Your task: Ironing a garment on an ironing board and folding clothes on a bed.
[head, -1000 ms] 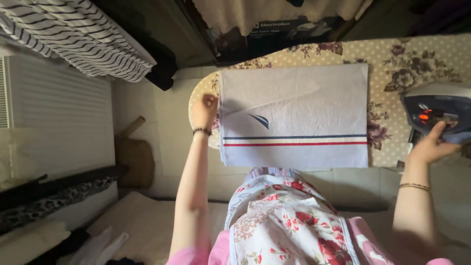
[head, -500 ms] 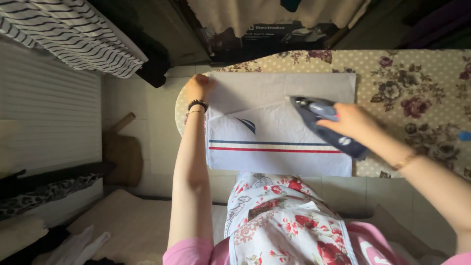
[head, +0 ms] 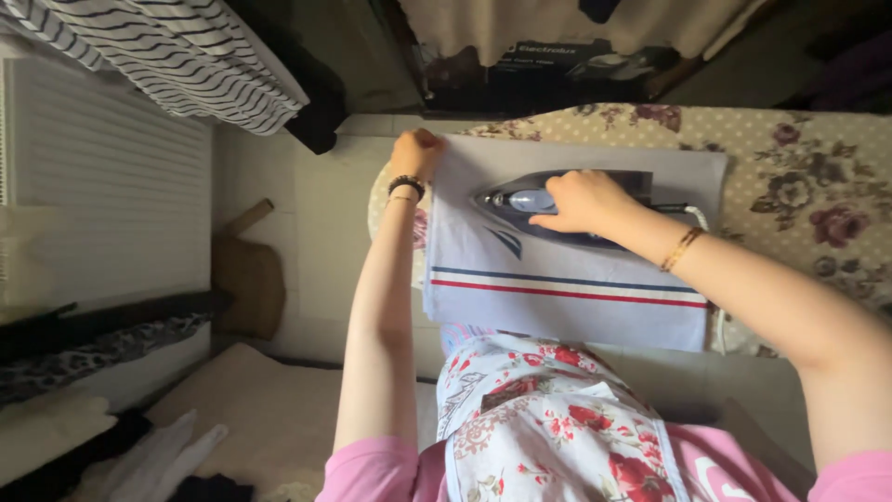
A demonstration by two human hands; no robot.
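Right hand (head: 578,200) wraps closed around the iron (head: 557,200), hiding its handle. Left hand (head: 415,152), at nine o'clock from it, pins the cloth's (head: 567,288) corner, fingers curled.

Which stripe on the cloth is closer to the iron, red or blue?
The blue stripe; it runs just above the red stripe, nearer the iron.
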